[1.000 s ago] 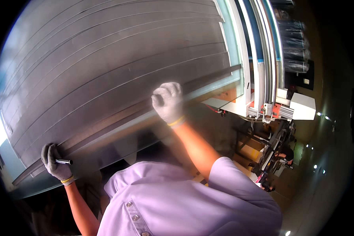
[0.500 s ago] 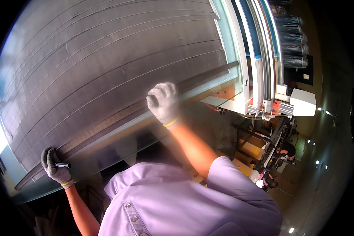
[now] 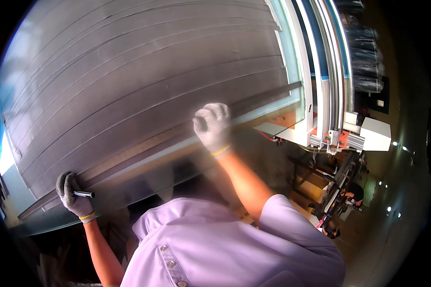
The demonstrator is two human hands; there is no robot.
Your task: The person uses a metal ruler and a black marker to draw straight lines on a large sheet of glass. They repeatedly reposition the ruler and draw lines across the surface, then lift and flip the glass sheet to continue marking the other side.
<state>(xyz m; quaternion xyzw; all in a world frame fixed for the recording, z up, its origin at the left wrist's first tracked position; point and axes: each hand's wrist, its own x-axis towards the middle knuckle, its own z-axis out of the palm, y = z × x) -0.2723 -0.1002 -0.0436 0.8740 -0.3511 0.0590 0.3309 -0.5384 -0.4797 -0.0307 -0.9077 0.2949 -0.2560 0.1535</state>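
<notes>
Dark grey strips [image 3: 143, 62] lie side by side across a large glass-edged table, several in number. A long narrow dark bar [image 3: 153, 145] runs along their near edge, sloping up to the right. At the bar's left part is my left hand [image 3: 74, 196], in a grey knit glove with a yellow cuff. Its fingers are closed, and a short dark pen-like rod [image 3: 85, 194] sticks out of them. My right hand [image 3: 212, 126], gloved alike, rests at the middle of the bar with its fingers curled in. What lies under those fingers is hidden.
A white and silver rail frame [image 3: 333, 81] borders the table's right side, with a white box [image 3: 376, 134] at its near end. Dark plastic-wrapped rolls [image 3: 364, 57] are stacked beyond. Other people [image 3: 353, 193] are far off at the lower right. The glass edge [image 3: 177, 173] runs before me.
The whole view has shifted slightly, so the table sits a little further right. My right hand appears slightly further right along the bar. Both hands stay closed; the rod remains in the left.
</notes>
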